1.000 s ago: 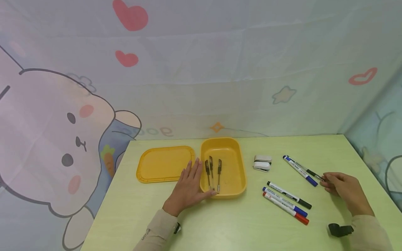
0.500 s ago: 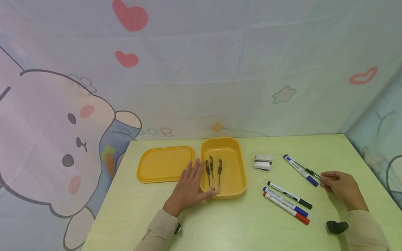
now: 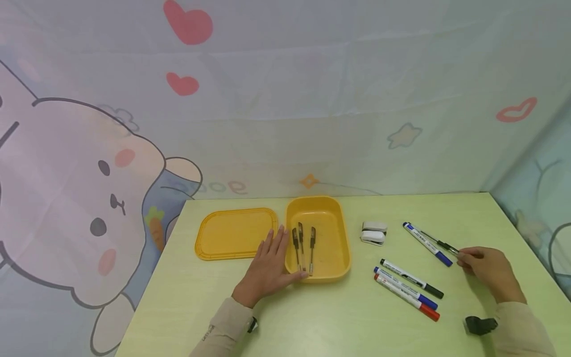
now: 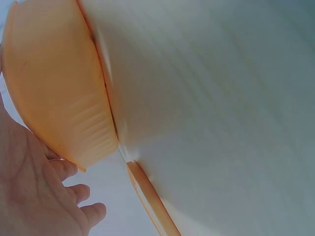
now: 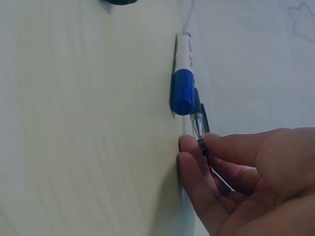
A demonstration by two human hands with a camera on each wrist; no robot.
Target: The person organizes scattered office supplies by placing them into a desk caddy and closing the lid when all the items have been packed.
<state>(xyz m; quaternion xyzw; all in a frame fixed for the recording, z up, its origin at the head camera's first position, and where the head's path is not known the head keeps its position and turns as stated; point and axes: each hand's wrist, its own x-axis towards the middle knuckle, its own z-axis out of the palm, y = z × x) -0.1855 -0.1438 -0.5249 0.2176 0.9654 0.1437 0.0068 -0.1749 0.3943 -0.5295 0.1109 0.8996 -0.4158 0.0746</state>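
My right hand (image 3: 488, 270) pinches one end of a slim clear pen with a black grip (image 3: 446, 246) between thumb and fingertips. In the right wrist view, the pen (image 5: 198, 125) extends from the fingertips past the blue cap of a whiteboard marker (image 5: 184, 91). That blue marker (image 3: 426, 243) lies alongside the pen. At the table's middle, my left hand (image 3: 263, 277) rests with straight, spread fingers against the left side of a yellow plastic box (image 3: 317, 278), its thumb at the near rim. Several similar pens (image 3: 312, 243) lie inside the box.
Left of the box lies a flat yellow lid (image 3: 236, 233). Two small white staplers (image 3: 373, 233) sit to its right. Nearer me are a black marker (image 3: 410, 277), another blue one (image 3: 406, 287) and a red one (image 3: 407, 297). A printed cloth (image 3: 276, 99) hangs behind the table.
My right hand has shifted slightly with the pen, whose far end now stands a little apart from the blue marker. The left hand stays on the box.
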